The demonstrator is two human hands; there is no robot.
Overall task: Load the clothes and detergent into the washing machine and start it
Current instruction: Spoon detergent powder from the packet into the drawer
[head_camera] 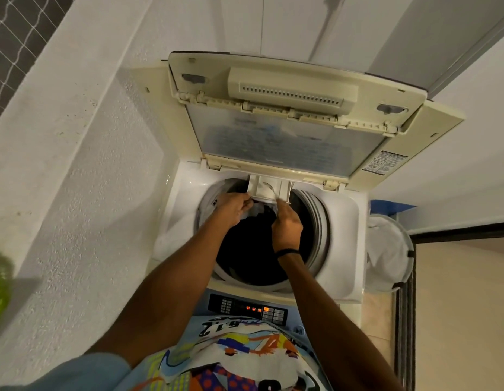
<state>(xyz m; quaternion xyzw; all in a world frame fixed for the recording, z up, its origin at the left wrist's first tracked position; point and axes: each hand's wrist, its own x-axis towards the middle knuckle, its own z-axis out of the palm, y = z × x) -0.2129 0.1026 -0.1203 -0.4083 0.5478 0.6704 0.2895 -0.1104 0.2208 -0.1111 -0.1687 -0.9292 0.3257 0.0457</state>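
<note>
A top-loading washing machine (341, 221) stands below me with its lid (287, 136) folded up against the wall. Dark clothes (251, 244) lie inside the drum. At the drum's far rim a white detergent drawer (266, 189) sticks out over the opening. My left hand (235, 207) grips the drawer's left front corner. My right hand (286, 225) holds its right front corner. Both arms reach across the drum. The control panel (248, 307) near me shows orange lights.
A rough white wall (76, 179) runs along the left, with a green object (0, 283) at its edge. A white laundry basket (389, 252) stands to the right of the machine, with a blue item (391, 207) behind it. Tiled floor lies at right.
</note>
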